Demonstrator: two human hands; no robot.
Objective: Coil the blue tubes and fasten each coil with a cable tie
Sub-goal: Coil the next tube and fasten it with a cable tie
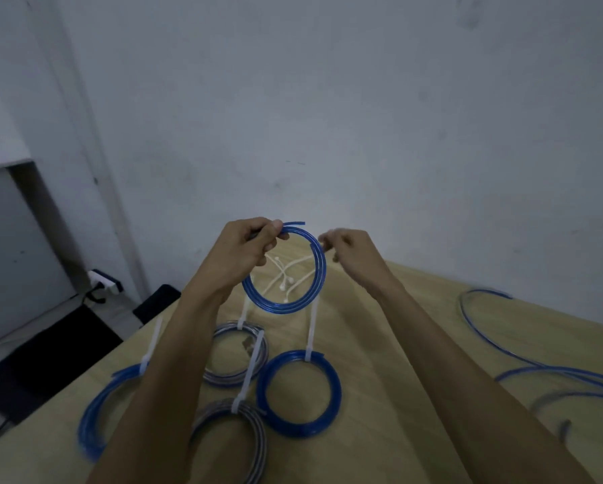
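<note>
I hold a coil of blue tube upright above the wooden table. My left hand pinches the coil at its top left, where a loose tube end sticks out to the right. At the coil's right rim sits my right hand, its fingers curled; whether it grips the tube is unclear from the blur. Loose white cable ties lie on the table behind the coil. A tied blue coil lies below, and another tied blue coil lies at the left, partly hidden by my left forearm.
Two grey coils with white ties lie between the blue ones. Uncoiled blue tubes trail over the table's right side. The table's left edge drops to a dark floor with a power strip. A pale wall stands behind.
</note>
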